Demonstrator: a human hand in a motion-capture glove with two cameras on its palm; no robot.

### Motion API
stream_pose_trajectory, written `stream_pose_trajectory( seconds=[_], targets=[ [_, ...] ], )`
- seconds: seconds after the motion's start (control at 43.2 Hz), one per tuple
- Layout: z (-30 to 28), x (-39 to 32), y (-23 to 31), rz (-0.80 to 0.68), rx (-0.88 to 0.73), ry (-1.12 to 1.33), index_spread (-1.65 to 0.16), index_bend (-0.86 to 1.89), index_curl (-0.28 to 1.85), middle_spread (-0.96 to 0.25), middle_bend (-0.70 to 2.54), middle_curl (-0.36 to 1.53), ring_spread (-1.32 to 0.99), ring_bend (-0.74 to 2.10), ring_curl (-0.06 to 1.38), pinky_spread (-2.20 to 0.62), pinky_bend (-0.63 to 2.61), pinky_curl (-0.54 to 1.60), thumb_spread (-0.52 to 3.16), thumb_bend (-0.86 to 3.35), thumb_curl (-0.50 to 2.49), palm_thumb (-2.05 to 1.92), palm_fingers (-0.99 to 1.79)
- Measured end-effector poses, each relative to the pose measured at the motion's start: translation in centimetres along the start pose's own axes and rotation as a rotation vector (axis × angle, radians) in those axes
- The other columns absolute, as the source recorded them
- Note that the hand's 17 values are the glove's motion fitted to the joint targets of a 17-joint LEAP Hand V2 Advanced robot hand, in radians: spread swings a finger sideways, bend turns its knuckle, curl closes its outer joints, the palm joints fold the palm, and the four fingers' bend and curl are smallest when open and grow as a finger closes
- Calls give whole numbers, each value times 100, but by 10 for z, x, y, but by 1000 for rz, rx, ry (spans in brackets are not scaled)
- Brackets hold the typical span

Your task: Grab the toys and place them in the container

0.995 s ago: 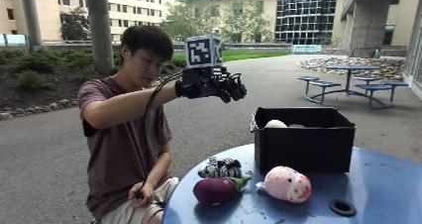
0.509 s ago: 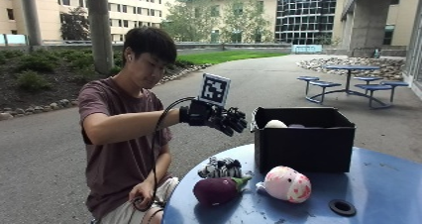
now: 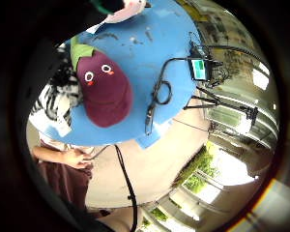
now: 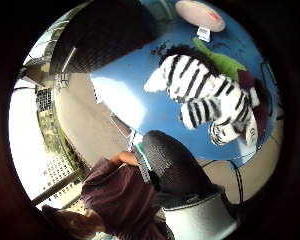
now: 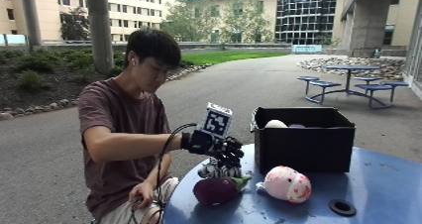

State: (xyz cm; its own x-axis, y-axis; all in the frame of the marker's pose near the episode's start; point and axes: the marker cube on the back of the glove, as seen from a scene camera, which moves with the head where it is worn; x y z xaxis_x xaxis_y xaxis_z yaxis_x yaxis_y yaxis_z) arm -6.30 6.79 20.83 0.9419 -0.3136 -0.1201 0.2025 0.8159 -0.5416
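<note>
In the outside view my gloved right hand (image 5: 221,147) hangs just above the striped zebra toy (image 5: 219,171) at the near-left edge of the blue table (image 5: 369,184), fingers pointing down and holding nothing. A purple eggplant toy (image 5: 216,189) lies in front of the zebra, and a pink plush (image 5: 287,183) lies to its right. The black container (image 5: 303,144) stands behind them with a white toy (image 5: 276,124) inside. The palm views show the zebra (image 4: 210,97) and the eggplant (image 3: 104,87) close below the hand, with one gloved finger (image 4: 170,160) straight.
A black ring (image 5: 342,207) lies on the table's front right. A cable (image 3: 157,96) and a small device with a screen (image 3: 200,67) show beside the table's edge. The person's bare hand (image 5: 141,192) rests on their lap.
The hand has come down and to the left, from the height of the container's rim to just over the zebra. The toys have not moved.
</note>
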Motion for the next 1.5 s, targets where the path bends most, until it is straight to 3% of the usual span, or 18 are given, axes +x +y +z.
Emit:
stream_pose_trajectory(
  seconds=[0.185, 0.255, 0.37, 0.509, 0.625, 0.741, 0.88, 1.019, 1.042, 1.111, 1.343, 1.505],
  targets=[
    [59, -15, -19, 17, -94, 31, -13, -5, 6, 8, 18, 27, -6, 70, 31, -5, 88, 36, 123, 2, 26, 6, -14],
    [66, -24, -25, 37, 3, 33, -11, -10, 1, 6, 49, 36, -13, 104, 40, -11, 75, 32, 134, 10, 29, 19, 15],
    [64, -20, -37, 123, 136, 172, -11, -7, -3, -6, 71, 44, -22, 133, 47, -27, 96, 35, 141, 26, 36, 46, 60],
    [53, -23, -52, 138, 87, 131, -15, 7, -2, -17, 98, 52, -27, 142, 50, -35, 101, 38, 140, 43, 47, 79, 98],
    [49, -23, -69, 133, 104, 119, -18, 9, -1, -22, 113, 57, -29, 144, 52, -39, 94, 40, 146, 56, 56, 97, 111],
    [51, -21, -76, 17, 158, 171, -21, 33, 4, -23, 119, 59, -30, 137, 51, -41, 87, 40, 148, 65, 64, 107, 131],
    [40, -20, -79, 6, 163, 5, -23, 56, 11, -24, 120, 59, -31, 134, 49, -43, 83, 41, 145, 68, 74, 113, 132],
    [-8, -15, -61, -43, 178, -212, -26, 77, 18, -24, 126, 60, -31, 131, 50, -43, 81, 42, 109, 42, 84, 85, 123],
    [-19, -12, -57, -44, 191, -226, -27, 72, 16, -24, 118, 58, -31, 133, 51, -42, 88, 45, 106, 33, 82, 72, 107],
    [-53, -6, -49, -40, 232, -231, -29, 68, 15, -24, 113, 58, -32, 134, 51, -41, 94, 47, 96, 23, 83, 61, 98],
    [-186, 6, -37, 5, 390, -139, -34, 60, 13, -24, 110, 61, -33, 137, 54, -40, 106, 53, 75, 13, 91, 54, 90],
    [-251, -15, -46, -40, 450, -139, -37, 59, 11, -24, 111, 63, -33, 138, 55, -39, 109, 54, 66, 10, 95, 54, 88]
  ],
)
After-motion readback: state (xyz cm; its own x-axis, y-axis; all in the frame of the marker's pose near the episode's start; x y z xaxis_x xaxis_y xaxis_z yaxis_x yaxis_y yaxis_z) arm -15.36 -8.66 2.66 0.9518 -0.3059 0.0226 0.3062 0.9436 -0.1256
